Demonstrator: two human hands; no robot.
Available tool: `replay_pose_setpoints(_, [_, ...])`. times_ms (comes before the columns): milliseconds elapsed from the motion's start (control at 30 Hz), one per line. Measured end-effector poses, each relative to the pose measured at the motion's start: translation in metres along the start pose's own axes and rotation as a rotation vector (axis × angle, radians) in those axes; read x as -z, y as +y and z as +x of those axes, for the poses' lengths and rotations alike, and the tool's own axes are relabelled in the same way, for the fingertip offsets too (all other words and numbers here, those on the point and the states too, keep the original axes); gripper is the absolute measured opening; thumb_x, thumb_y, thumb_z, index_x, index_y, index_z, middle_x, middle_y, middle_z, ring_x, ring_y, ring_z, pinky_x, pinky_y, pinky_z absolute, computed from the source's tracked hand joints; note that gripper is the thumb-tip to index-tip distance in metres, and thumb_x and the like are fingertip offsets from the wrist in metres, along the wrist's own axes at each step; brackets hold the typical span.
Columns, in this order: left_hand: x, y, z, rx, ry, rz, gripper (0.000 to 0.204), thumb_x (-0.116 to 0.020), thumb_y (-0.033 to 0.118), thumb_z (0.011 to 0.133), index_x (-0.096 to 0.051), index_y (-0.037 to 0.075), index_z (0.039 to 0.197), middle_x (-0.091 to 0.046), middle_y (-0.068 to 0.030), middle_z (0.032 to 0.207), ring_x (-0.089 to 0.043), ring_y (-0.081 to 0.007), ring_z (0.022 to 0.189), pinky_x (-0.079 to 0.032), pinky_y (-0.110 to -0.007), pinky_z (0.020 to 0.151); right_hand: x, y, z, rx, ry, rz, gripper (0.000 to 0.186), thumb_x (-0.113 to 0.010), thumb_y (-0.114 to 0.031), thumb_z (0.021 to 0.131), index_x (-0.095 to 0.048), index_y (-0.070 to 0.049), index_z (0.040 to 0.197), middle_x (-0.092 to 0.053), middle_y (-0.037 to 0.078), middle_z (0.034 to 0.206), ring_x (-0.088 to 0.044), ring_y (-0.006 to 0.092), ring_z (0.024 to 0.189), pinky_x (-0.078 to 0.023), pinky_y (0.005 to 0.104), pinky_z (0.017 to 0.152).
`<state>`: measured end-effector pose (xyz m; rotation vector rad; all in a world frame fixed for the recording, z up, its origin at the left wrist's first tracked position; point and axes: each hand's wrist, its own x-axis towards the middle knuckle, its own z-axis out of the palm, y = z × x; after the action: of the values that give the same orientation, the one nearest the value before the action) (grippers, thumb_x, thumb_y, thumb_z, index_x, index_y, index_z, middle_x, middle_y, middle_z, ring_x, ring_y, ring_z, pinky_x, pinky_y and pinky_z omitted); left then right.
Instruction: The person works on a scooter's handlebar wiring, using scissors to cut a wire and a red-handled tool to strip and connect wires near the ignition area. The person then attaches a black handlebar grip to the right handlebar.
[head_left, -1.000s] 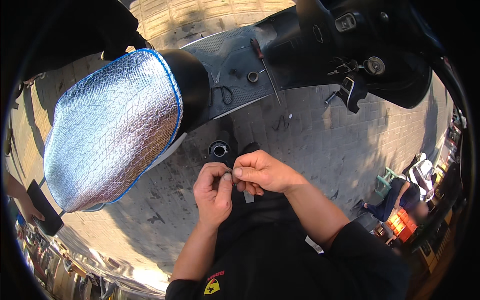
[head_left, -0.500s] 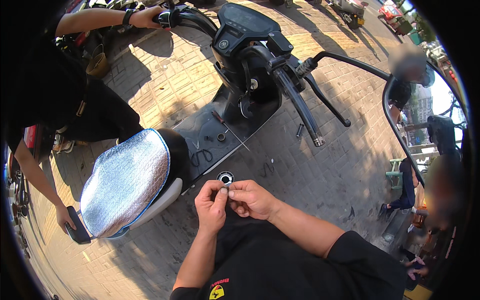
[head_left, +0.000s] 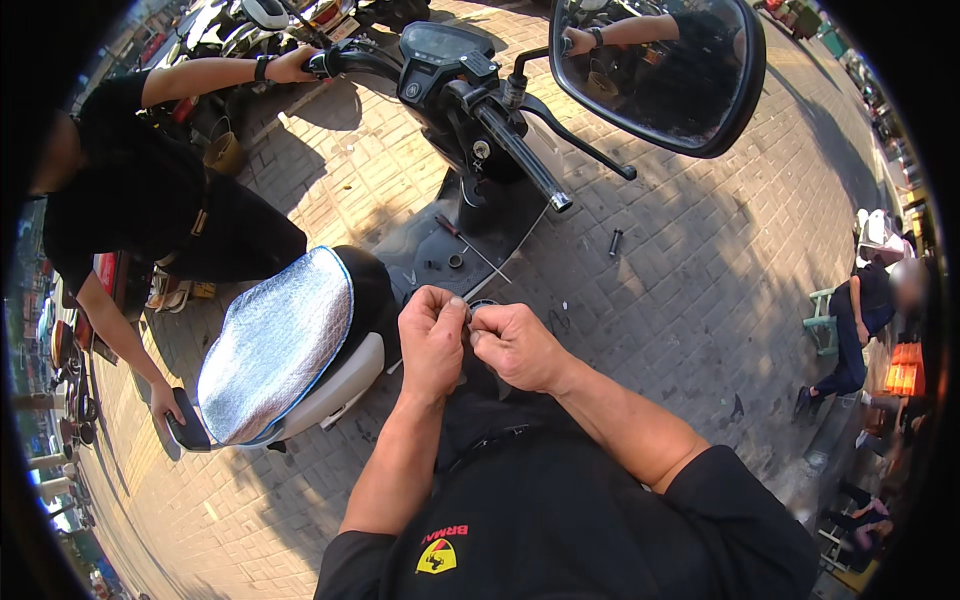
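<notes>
Head view, hands: the left hand [head_left: 432,335] and the right hand [head_left: 515,345] meet in front of the chest, fingertips pinched together on a small part [head_left: 468,312] that is too tiny and too covered to identify.
Left hand state: fingers curled, thumb and forefinger closed on the small part.
Right hand state: fingers curled, tips pressed to the same part from the other side.
Where the part is: between the two sets of fingertips, above the scooter's footboard [head_left: 450,250] and just beside the front of the seat.
Signs and labels: a yellow shield-shaped badge [head_left: 437,556] with red lettering above it sits on the black shirt [head_left: 560,530] at the lower edge; no packages can be made out.
Seat: a silver quilted seat cover [head_left: 275,345] with blue piping, left of the hands.
Footboard contents: a screwdriver [head_left: 470,245] lying across it, a small dark ring [head_left: 455,261] near it.
Ground: paved brick [head_left: 700,280] in sun and shadow, outdoors; a short dark cylinder [head_left: 616,242] lies on it right of the scooter.
Scooter front: handlebar grip [head_left: 520,155], dashboard [head_left: 440,45], and a large mirror [head_left: 655,70] at the top.
Other person: in black at the left, one hand [head_left: 295,65] on the far handlebar, the other [head_left: 165,400] at the seat's rear.
Background: a seated figure [head_left: 850,330] at the right rim.
</notes>
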<state>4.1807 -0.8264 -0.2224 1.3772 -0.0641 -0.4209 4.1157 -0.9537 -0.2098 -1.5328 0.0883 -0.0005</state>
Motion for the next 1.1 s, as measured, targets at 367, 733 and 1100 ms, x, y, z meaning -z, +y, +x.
replay_pose_setpoints(367, [-0.002, 0.016, 0.008, 0.040, 0.041, -0.064, 0.014, -0.060, 0.006, 0.093, -0.054, 0.002, 0.082, -0.056, -0.0023, 0.070, -0.048, -0.0062, 0.054, -0.038, -0.022, 0.044, 0.004, -0.007, 0.000, 0.046, -0.092, 0.001, 0.017, -0.054, -0.001, 0.089, -0.052, -0.001, 0.072, -0.046, -0.002, 0.062, -0.040, 0.0046, 0.060, -0.035, 0.0270, 0.051])
replay_pose_setpoints(733, [0.008, 0.017, 0.021, 0.071, 0.056, -0.053, 0.010, -0.057, 0.006, 0.095, -0.053, 0.002, 0.086, -0.056, -0.0046, 0.074, -0.043, -0.0052, 0.051, -0.033, -0.022, 0.041, 0.001, -0.012, 0.009, -0.074, -0.156, 0.065, 0.014, -0.054, -0.001, 0.089, -0.054, 0.001, 0.075, -0.046, -0.001, 0.062, -0.040, 0.0069, 0.062, -0.036, 0.0283, 0.054])
replay_pose_setpoints(1100, [0.024, 0.008, 0.038, 0.075, 0.098, -0.113, 0.013, -0.063, 0.006, 0.092, -0.057, 0.000, 0.082, -0.055, -0.0002, 0.067, -0.046, -0.0051, 0.052, -0.035, -0.022, 0.044, -0.004, -0.011, 0.025, -0.245, -0.229, 0.260, 0.019, -0.052, -0.002, 0.093, -0.053, -0.004, 0.074, -0.051, -0.003, 0.061, -0.042, 0.0030, 0.052, -0.035, 0.0230, 0.046])
